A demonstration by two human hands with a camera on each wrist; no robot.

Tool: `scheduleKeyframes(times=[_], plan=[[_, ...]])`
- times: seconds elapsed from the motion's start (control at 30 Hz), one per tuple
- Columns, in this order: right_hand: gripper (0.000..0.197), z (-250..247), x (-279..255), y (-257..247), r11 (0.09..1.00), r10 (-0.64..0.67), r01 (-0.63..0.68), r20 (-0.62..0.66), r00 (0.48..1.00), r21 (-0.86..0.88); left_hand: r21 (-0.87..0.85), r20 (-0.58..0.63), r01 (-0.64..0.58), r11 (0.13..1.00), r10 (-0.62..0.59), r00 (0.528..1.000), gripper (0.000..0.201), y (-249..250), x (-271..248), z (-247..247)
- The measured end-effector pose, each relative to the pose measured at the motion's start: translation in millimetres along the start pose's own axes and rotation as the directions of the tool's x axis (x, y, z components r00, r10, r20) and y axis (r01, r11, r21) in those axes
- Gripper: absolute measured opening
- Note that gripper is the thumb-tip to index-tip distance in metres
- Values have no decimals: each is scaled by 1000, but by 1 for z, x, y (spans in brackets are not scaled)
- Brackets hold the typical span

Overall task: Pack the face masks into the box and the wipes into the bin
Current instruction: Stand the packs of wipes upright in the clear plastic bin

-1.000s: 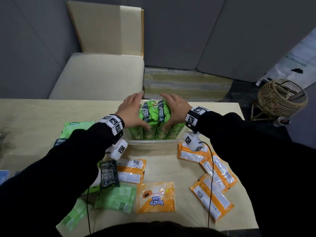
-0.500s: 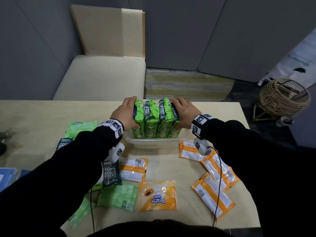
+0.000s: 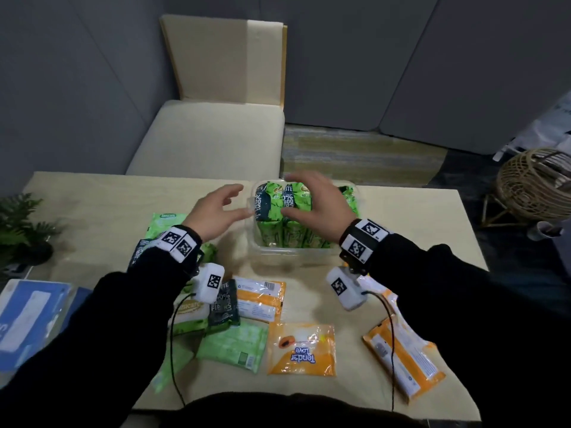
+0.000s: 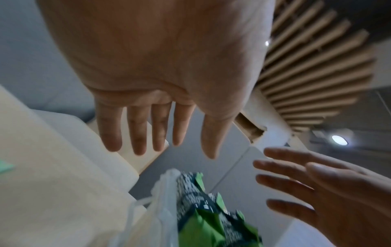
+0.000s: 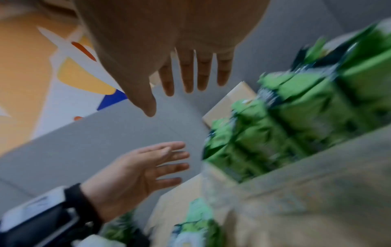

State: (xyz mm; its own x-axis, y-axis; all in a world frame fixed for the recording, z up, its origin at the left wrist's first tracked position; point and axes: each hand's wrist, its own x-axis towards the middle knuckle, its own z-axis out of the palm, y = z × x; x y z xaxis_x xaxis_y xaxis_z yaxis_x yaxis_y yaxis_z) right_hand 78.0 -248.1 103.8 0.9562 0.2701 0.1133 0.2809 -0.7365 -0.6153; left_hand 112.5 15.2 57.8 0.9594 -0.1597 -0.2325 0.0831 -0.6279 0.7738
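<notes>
Several green wipes packs (image 3: 278, 208) stand upright in a row inside a clear plastic bin (image 3: 293, 252) at the table's far middle. My left hand (image 3: 228, 202) hovers just left of the bin, fingers spread, holding nothing. My right hand (image 3: 298, 196) hangs over the front of the packs, fingers straight, also empty. The left wrist view shows the left hand's fingers (image 4: 137, 133) apart above the green packs (image 4: 211, 222). In the blurred right wrist view the right hand's fingers (image 5: 190, 75) are straight beside the green packs (image 5: 296, 117).
Orange packs (image 3: 301, 349) (image 3: 404, 361) (image 3: 261, 298) and loose green packs (image 3: 231, 345) (image 3: 165, 220) lie on the near table. A blue box (image 3: 31, 319) sits at the left edge, a plant (image 3: 18, 230) beyond it. A wicker basket (image 3: 534, 186) stands on the floor at the right.
Both hands pressed the row of green packs together in the bin; now they have let go and lifted off. The left hand has drawn away to the left.
</notes>
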Motion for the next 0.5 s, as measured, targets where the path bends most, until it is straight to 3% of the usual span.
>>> scheduleKeyframes(times=[0.07,0.13,0.27,0.37,0.5], plan=[[42,16,-7,-32,982,-54,54,-6,999,179,-152,-84,68,986,-81,993,56,-20,-15,-18],[24,36,-15,-52,950,-44,22,66,997,311,-180,-158,132,975,-161,974,35,-38,-35,-31],[12,85,-32,-62,873,100,-235,316,944,427,-179,-290,298,938,-340,895,22,-89,-76,-43],[20,130,-43,-63,817,218,-435,495,841,379,-205,-361,412,888,-460,811,31,-134,-96,-39],[34,187,-34,-66,662,427,-627,482,765,410,-191,-388,490,850,-524,758,56,-172,-101,-43]])
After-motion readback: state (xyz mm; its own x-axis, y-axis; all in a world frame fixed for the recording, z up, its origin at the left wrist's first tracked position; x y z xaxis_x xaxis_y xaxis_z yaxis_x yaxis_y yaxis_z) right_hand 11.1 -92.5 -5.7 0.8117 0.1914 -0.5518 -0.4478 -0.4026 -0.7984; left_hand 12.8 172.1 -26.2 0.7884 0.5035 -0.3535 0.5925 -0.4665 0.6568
